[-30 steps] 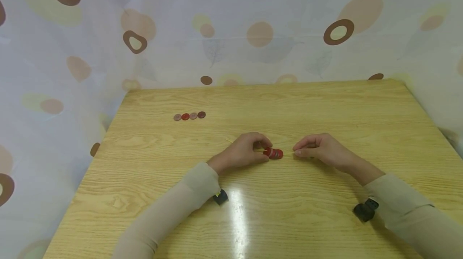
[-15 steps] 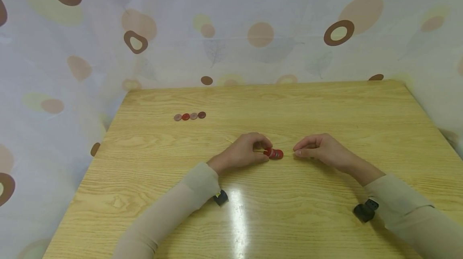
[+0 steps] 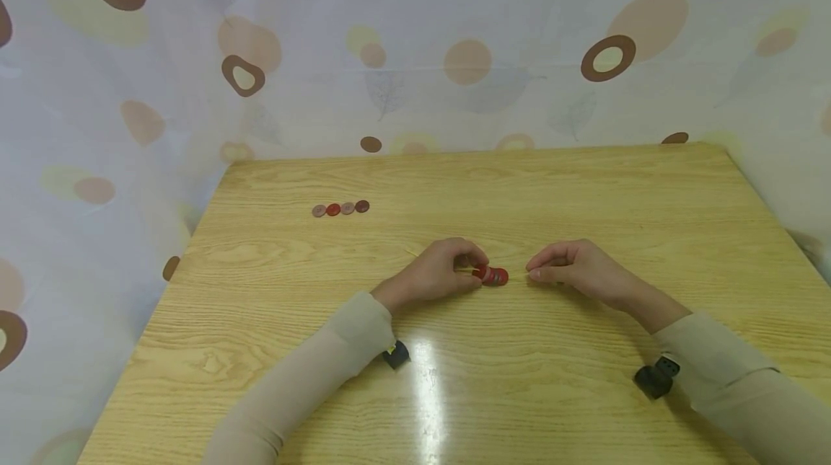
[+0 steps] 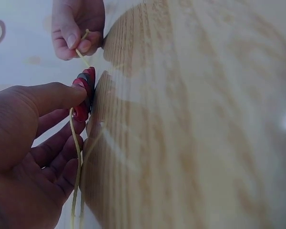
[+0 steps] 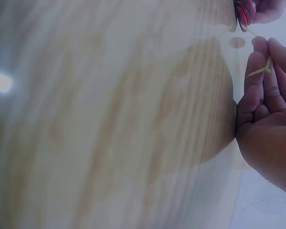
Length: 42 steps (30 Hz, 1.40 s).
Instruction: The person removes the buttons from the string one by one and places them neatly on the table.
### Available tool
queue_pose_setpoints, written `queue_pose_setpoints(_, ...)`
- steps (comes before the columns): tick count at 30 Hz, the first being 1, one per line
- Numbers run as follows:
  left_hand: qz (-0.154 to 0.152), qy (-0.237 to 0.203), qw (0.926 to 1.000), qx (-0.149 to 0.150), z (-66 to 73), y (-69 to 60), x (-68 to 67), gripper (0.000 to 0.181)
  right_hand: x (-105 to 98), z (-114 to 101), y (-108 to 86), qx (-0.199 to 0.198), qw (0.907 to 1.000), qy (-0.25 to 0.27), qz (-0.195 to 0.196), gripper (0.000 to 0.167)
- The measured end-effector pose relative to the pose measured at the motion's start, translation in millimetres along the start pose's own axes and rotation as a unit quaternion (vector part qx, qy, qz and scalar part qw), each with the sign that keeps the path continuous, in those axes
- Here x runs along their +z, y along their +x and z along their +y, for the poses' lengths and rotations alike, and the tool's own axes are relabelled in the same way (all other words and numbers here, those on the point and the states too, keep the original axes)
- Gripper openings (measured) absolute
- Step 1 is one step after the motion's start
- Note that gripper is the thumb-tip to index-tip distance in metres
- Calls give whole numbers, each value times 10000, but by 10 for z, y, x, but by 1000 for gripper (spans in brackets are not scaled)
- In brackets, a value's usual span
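**Short stack of threaded buttons on a yellow cord, gripped at its left end**

Farthest left hangs a pale cloth printed with brown and peach ovals; it also runs behind the wooden table. On the tabletop, at ten o'clock from the left hand, four loose buttons lie flat in a row: dusky pink, red, dusky pink, dark reddish brown. A beige left sleeve comes in from eight o'clock of that hand, with a small black left wrist camera at its seven o'clock.

The left hand pinches the threaded buttons, its thumb lying across them. A tail of the yellow cord shows at that hand's ten o'clock in the head view and trails toward six o'clock in the left wrist view. The threaded buttons, red, grey and pinkish, overlap at the hand's three o'clock, near mid-table; whether they touch the wood I cannot tell.

From their right end the yellow cord crosses a short gap to the right hand, at three o'clock. Its thumb and fingertips pinch the cord, and a forked end sticks out past them in the right wrist view. The black right wrist camera sits at that hand's five o'clock, the beige right sleeve at four.
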State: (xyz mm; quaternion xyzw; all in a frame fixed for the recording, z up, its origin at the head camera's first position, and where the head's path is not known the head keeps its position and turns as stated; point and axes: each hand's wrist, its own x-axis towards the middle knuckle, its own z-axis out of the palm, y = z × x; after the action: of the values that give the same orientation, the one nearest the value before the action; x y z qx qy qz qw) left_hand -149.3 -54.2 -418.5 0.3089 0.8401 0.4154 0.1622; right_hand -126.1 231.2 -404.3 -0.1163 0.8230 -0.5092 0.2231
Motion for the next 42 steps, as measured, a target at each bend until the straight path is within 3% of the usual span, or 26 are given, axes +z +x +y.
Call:
queue_pose_setpoints(15, 22, -83, 10000, -5, -35, -34, -14, 32, 1, -5, 3, 14, 10000, -17, -14, 29)
queue_pose_setpoints(42, 180, -650, 9976, -136, 12, -85, -79, 30, 12, 7, 5, -25, 10000, -17, 19, 29)
